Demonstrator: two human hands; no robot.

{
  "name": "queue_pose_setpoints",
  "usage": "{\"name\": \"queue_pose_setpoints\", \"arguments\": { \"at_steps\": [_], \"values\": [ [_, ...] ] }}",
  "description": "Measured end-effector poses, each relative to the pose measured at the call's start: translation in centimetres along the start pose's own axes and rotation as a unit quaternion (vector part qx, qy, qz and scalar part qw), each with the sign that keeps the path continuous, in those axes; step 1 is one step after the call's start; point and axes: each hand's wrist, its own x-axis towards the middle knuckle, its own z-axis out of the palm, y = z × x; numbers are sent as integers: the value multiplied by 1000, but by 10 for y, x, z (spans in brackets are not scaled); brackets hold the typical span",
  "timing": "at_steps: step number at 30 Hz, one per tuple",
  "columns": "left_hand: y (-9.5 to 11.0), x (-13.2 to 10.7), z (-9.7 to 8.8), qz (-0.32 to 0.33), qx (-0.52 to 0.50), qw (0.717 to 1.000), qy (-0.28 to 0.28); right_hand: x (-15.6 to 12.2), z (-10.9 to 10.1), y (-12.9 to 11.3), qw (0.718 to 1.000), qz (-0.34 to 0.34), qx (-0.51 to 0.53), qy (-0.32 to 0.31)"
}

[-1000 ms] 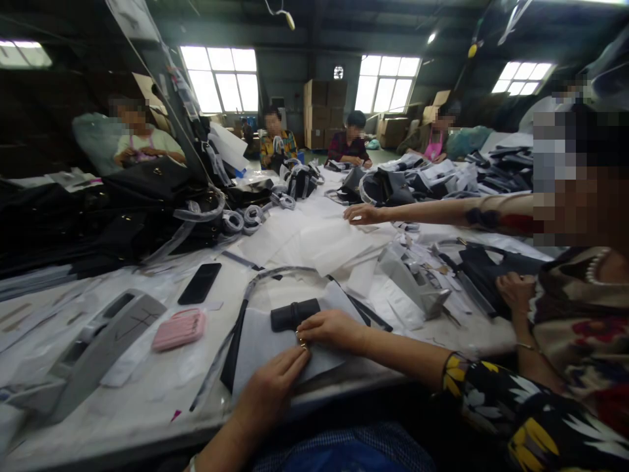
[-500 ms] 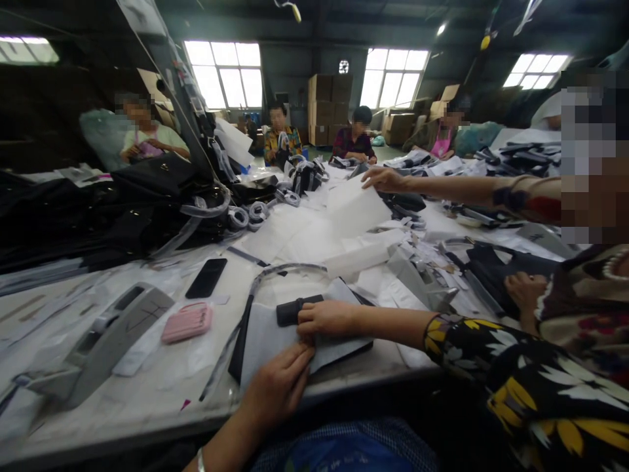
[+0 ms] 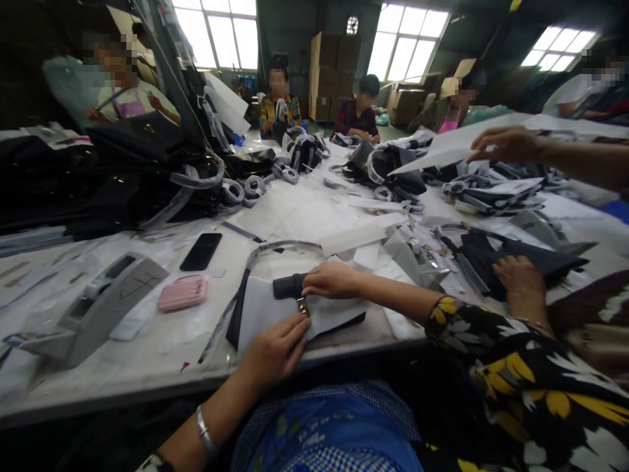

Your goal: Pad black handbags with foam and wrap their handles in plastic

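Observation:
A dark handbag (image 3: 234, 324) lies on the table in front of me, with a pale protective sheet (image 3: 256, 305) over its front. Across its middle sits a black strap tab (image 3: 285, 287), and below that shows a gold clasp (image 3: 302, 306). My right hand (image 3: 331, 280) is closed, its fingers pinching the tab's right end beside the clasp. From below, my left hand (image 3: 279, 346) is closed too, with its fingertips on the clasp's lower end. The bag's plastic-wrapped handle (image 3: 289, 246) arches behind it.
To the left lie a pink case (image 3: 183, 293), a black phone (image 3: 200, 252) and a grey tape dispenser (image 3: 105, 305). Black bags (image 3: 147, 141) are heaped farther back. At right, a co-worker's hand (image 3: 518, 278) rests on another dark bag, while their other hand (image 3: 508, 143) holds white paper.
My right hand has shifted slightly off the clasp area, and the gold clasp now shows. The co-worker's far hand has carried the white sheet to the right. The camera view has tilted down.

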Motion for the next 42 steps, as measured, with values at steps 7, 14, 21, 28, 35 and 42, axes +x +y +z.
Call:
{"name": "queue_pose_setpoints", "arguments": {
  "at_steps": [7,14,21,28,35,42],
  "values": [
    [-7,-5,9,12,25,1000,11,-71,-21,87,951,276,-129,51],
    [-7,-5,10,21,37,999,15,-71,-16,99,943,292,-144,74],
    [-4,-2,9,22,25,999,16,-34,-55,-28,951,163,-175,195],
    [-4,-9,16,-7,55,998,6,-33,43,-84,989,142,-38,37],
    [-4,-10,17,2,57,998,33,-27,42,-91,982,188,-22,24],
    [-22,-13,27,77,103,989,75,-29,27,-91,986,153,32,56]
  ]
}}
